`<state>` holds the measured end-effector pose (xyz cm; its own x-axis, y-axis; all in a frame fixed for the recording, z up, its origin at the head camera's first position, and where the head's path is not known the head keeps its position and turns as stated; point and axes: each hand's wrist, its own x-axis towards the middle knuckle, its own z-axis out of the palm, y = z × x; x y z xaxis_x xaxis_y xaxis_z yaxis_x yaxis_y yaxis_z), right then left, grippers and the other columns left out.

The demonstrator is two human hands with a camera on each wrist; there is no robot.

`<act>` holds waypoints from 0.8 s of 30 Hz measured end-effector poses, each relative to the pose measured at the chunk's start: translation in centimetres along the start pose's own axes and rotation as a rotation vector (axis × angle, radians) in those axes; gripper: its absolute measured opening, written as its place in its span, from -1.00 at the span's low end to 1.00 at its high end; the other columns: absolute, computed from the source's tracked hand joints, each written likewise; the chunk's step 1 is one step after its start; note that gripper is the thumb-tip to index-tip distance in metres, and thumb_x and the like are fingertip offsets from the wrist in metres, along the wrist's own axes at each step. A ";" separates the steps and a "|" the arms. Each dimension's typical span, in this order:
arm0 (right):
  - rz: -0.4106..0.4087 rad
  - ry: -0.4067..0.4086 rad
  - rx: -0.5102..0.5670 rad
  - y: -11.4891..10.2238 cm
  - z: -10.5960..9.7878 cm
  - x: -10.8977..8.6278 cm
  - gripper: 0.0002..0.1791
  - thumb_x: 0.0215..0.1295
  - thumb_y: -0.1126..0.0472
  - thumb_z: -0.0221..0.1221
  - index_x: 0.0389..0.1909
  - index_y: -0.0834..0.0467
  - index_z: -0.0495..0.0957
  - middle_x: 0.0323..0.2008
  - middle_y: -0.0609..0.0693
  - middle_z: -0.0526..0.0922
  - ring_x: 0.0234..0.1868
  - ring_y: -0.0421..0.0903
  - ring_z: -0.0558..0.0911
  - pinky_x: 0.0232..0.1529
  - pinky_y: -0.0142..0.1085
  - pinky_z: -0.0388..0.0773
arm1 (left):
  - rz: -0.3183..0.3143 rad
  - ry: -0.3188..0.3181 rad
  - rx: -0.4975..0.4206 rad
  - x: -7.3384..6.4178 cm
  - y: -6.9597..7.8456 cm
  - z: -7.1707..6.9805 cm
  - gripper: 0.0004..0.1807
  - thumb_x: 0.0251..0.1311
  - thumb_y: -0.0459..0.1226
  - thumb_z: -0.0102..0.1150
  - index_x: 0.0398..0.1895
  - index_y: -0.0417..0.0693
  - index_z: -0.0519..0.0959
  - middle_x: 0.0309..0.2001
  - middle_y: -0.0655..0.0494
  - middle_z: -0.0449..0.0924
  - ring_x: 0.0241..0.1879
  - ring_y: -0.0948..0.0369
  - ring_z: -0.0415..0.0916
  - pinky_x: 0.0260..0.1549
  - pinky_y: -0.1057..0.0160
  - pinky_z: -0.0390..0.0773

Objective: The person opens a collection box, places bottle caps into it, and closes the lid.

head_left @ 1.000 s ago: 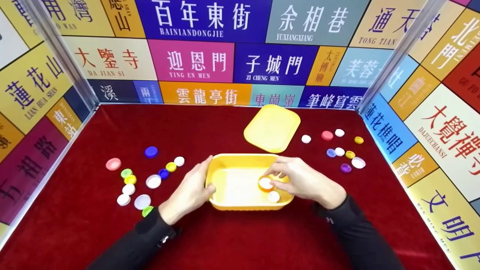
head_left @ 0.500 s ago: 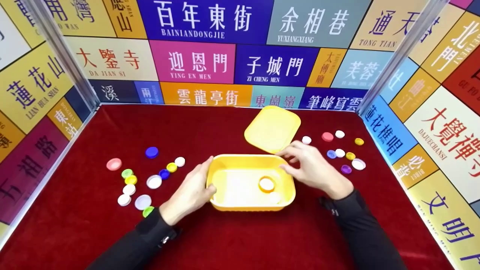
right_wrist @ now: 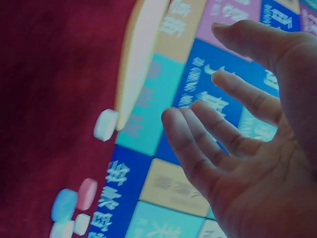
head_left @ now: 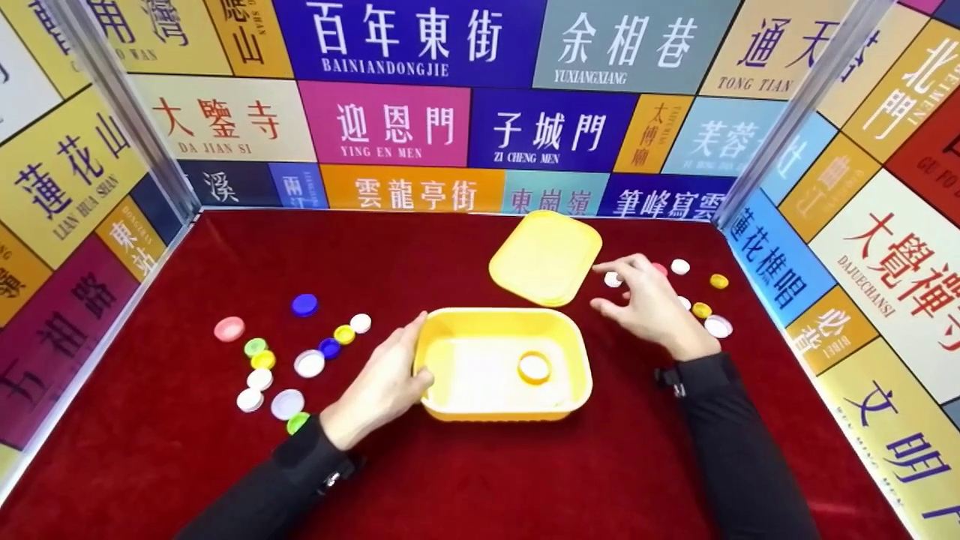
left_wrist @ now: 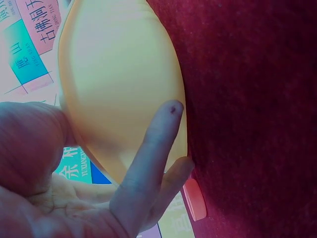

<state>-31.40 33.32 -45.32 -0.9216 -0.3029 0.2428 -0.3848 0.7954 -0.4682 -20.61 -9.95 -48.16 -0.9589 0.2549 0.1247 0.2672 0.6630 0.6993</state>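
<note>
My left hand point(head_left: 386, 375) grips the left end of a yellow plastic box point(head_left: 502, 414), its thumb at the rim. In the left wrist view its fingers point(left_wrist: 156, 136) lie along the box's outer wall. Inside the box, toward the right, sits an orange bottle cap point(head_left: 535, 380) with a white one in it; the white cap in front of it is washed out by glare. My right hand point(head_left: 649, 307) is over the right side of the table with fingers spread and nothing in them. Just beyond its fingertips is a white bottle cap point(head_left: 613, 280), also a white cap point(right_wrist: 106, 125) in the right wrist view.
A yellow lid point(head_left: 546, 259) lies behind the box. Several caps, such as a yellow cap point(head_left: 718, 281), are scattered at the right, partly covered by my right hand. More lie at the left, among them a blue cap point(head_left: 304, 304) and a pink cap point(head_left: 229, 328). Printed panels enclose the red tabletop.
My right hand has left the cap inside the box and moved right and away from me, over the rim to the loose caps. The left hand and the box stay put.
</note>
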 end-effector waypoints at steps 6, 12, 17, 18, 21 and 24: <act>0.103 -0.027 -0.035 2.4 0.7 1.4 -0.24 0.49 0.10 0.55 0.62 0.20 0.57 0.50 0.41 0.48 0.50 0.42 0.52 0.64 0.34 0.50 | 0.001 -0.006 -0.002 0.0 -0.1 0.0 -0.03 0.36 -0.49 0.34 0.85 -0.31 0.23 0.57 -0.38 0.59 0.37 -0.16 0.66 0.45 -0.13 0.72; 0.168 -0.071 -0.065 3.7 1.2 3.1 -0.15 0.48 0.06 0.55 0.68 0.23 0.49 0.56 0.49 0.43 0.55 0.52 0.46 0.68 0.41 0.36 | 0.003 -0.003 -0.004 0.0 -0.1 0.0 -0.05 0.37 -0.50 0.33 0.84 -0.34 0.23 0.61 -0.39 0.56 0.46 -0.21 0.64 0.53 -0.18 0.68; 0.180 -0.128 -0.097 4.5 1.3 4.4 -0.16 0.51 0.07 0.51 0.68 0.29 0.48 0.52 0.51 0.48 0.54 0.46 0.48 0.69 0.44 0.31 | 0.001 -0.006 -0.010 -0.1 -0.2 0.0 -0.06 0.41 -0.49 0.31 0.84 -0.35 0.22 0.67 -0.37 0.51 0.60 -0.30 0.54 0.62 -0.23 0.59; 0.180 -0.138 -0.102 4.6 1.3 4.6 -0.18 0.52 0.08 0.51 0.67 0.29 0.48 0.50 0.50 0.51 0.53 0.44 0.49 0.68 0.43 0.31 | 0.001 -0.005 -0.011 -0.1 -0.2 0.0 -0.06 0.41 -0.49 0.30 0.84 -0.35 0.22 0.68 -0.36 0.50 0.63 -0.30 0.52 0.64 -0.24 0.57; 0.176 -0.161 -0.119 5.0 1.5 5.0 -0.26 0.52 0.12 0.49 0.61 0.30 0.54 0.44 0.47 0.60 0.45 0.41 0.53 0.62 0.40 0.35 | 0.003 -0.005 -0.011 -0.1 -0.2 0.0 -0.07 0.42 -0.49 0.30 0.85 -0.34 0.22 0.68 -0.36 0.50 0.61 -0.28 0.54 0.63 -0.23 0.59; 0.171 -0.164 -0.123 5.4 1.7 5.3 -0.39 0.52 0.18 0.46 0.50 0.30 0.65 0.38 0.44 0.70 0.37 0.41 0.60 0.53 0.35 0.44 | 0.005 -0.007 -0.013 -0.1 -0.2 0.0 -0.07 0.42 -0.49 0.30 0.85 -0.34 0.22 0.67 -0.36 0.51 0.56 -0.25 0.58 0.60 -0.21 0.62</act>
<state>-38.45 35.12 -48.02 -0.9726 -0.2315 0.0233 -0.2227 0.8971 -0.3815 -20.53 -10.11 -48.34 -0.9568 0.2631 0.1239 0.2711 0.6526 0.7076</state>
